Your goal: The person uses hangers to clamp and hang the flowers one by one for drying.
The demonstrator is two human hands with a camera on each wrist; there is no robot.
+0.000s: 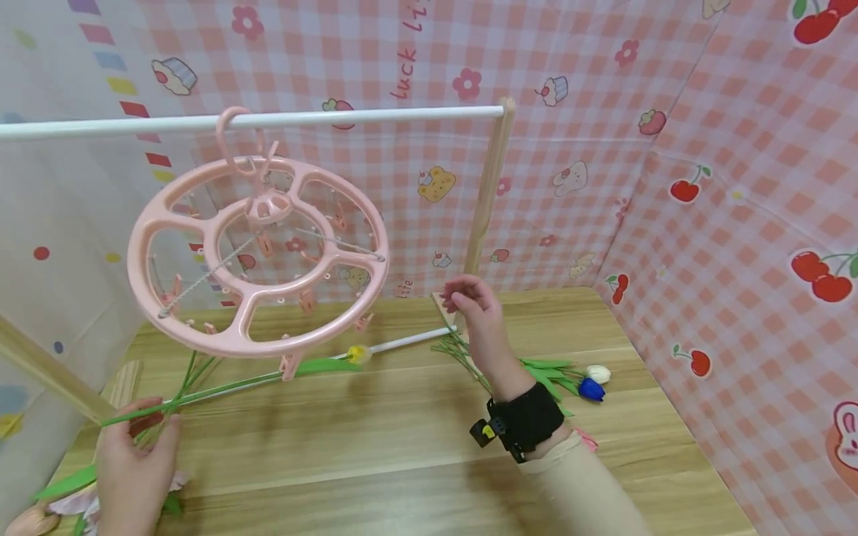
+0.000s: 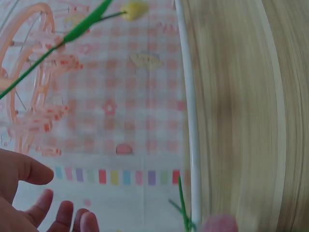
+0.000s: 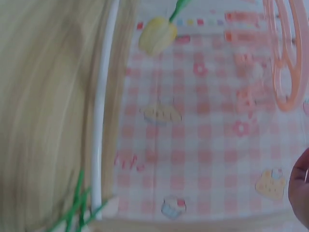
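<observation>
Left hand [image 1: 134,465] low at the table's [image 1: 402,447] near edge, fingers curled round the green stem of the yellow tulip [image 1: 358,354], whose stalk runs up and away from those fingertips, its bud hanging just under the pink round clip hanger [image 1: 258,257] on the white rail [image 1: 268,120]. Over to the right hand [image 1: 479,320]: raised, fingers loosely bent, gripping nothing, with the white tulip [image 1: 599,374] and blue tulip [image 1: 590,388] lying behind its wrist.
</observation>
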